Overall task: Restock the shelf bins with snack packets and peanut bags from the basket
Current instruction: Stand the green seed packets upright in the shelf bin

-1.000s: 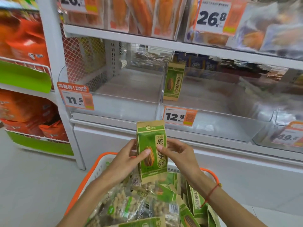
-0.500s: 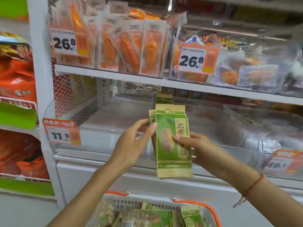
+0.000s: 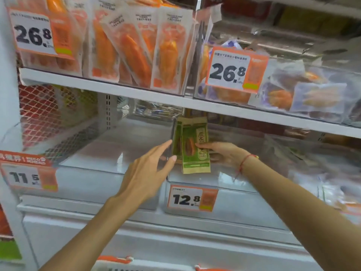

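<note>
Down at the bottom edge, the orange basket rim is peeking in. Above it, the left hand is reaching open-fingered, holding nothing, while the right hand is pinching the green snack packet upright inside the clear bin over the 12.8 tag. Best is seating it flush against the packet behind; the bin's front wall and the shelf overhead are crowding the move.

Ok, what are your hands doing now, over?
Right hand holding green packet inside the 12.8 bin. Left hand open, fingers at the bin's clear divider. Another packet behind. Nothing blocking.
</note>
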### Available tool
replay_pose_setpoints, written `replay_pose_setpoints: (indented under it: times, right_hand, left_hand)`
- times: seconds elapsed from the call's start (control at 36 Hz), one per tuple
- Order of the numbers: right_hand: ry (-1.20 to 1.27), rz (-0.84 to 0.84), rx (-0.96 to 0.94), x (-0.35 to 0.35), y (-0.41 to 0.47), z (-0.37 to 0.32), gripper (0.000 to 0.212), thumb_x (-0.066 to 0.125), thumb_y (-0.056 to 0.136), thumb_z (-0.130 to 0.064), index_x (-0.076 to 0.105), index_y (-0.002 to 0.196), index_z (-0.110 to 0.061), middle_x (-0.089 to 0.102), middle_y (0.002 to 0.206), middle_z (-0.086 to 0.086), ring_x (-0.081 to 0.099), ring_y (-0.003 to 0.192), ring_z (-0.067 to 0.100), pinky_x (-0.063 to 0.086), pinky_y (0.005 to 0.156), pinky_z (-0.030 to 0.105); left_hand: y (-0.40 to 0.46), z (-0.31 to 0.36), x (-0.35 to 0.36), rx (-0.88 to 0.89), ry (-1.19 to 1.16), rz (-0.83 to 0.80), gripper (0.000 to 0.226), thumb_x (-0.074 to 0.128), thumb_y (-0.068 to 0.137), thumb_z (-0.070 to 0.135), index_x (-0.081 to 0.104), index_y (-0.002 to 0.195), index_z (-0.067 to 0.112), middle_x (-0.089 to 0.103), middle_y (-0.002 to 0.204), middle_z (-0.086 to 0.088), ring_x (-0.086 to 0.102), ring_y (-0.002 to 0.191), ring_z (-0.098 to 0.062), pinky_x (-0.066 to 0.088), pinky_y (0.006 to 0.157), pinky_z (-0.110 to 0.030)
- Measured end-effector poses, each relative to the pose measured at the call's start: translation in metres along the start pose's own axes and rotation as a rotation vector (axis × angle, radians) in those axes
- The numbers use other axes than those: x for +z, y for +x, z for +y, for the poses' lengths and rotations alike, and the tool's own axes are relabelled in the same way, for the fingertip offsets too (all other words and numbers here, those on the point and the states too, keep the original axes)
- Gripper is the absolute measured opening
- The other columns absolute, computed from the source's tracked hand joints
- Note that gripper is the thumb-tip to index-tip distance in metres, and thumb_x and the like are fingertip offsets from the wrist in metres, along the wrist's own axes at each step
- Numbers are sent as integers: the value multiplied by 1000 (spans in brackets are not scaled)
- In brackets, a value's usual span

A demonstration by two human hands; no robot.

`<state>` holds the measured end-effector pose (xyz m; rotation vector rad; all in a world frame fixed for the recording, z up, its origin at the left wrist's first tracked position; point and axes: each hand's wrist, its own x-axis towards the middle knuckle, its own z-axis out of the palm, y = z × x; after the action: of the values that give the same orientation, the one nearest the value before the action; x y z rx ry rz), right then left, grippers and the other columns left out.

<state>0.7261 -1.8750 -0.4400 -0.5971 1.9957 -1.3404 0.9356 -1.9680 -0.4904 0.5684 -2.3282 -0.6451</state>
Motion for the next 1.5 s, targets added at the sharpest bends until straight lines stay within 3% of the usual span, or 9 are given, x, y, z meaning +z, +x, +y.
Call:
replay_pose_setpoints:
  times: [0.08,0.19,0.31,0.53,0.67,0.97,1.25,1.39,1.5]
  right_hand:
    - [-79,12,-6,15,21,8,49,74,80,-23,54,123,-10,59,124,5,53,119,23,36,106,38]
    - [-108,138,-99,26,46,16,60,81,72,-21,47,122,-16,61,121,7,58,102,22,46,83,33]
    - [-339,298,-237,28,57,23,61,82,69,-36,54,118,-14,65,118,5,61,95,15,47,78,22]
    - [-716,302,-323,37,57,29,80,86,62,-37,42,125,-16,60,116,2,61,105,22,55,82,31]
    - [-717,383,-391,38,57,28,71,80,70,-36,41,125,-15,60,117,5,59,108,25,43,75,26]
    - [-607,362,-351,38,54,29,51,77,74,-34,42,107,-20,63,112,5,62,102,25,54,86,42]
    - [-455,276,-299,33,47,29,43,76,77,-19,42,104,-19,60,98,1,67,86,23,57,58,25]
    - [-398,326,-311,34,51,28,35,73,81,-26,45,100,-18,67,106,7,68,89,25,59,76,40]
    - [-410,298,-304,34,50,29,37,73,81,-24,43,102,-18,66,108,8,68,90,24,59,73,35]
  left_hand:
    - [1,0,0,-19,-51,17,47,45,92,53,36,138,47,59,120,21,57,102,-5,43,74,-27]
    - [3,-3,0,-30,-75,16,50,50,88,55,39,136,49,62,117,20,58,109,-7,49,83,-31]
    - [3,-4,1,3,-100,18,52,53,86,54,40,136,46,55,125,27,58,109,0,52,86,-33]
    - [1,-7,2,24,-99,20,55,55,85,54,37,137,48,54,129,25,60,104,-1,54,82,-38]
    - [-1,-10,3,70,-35,20,57,49,86,58,30,139,48,51,127,27,63,95,-5,54,77,-39]
    - [0,-11,3,76,-54,8,57,49,84,60,31,138,48,50,126,27,64,92,-5,54,78,-37]
    - [1,-12,3,70,-66,1,57,49,84,61,31,137,49,51,127,25,64,89,-4,54,79,-38]
    - [1,-12,3,73,-71,3,57,49,84,61,30,137,49,50,128,25,64,89,-4,55,79,-38]
    - [1,-11,3,65,-59,-1,58,49,84,62,30,137,49,51,128,25,64,89,-4,54,80,-38]
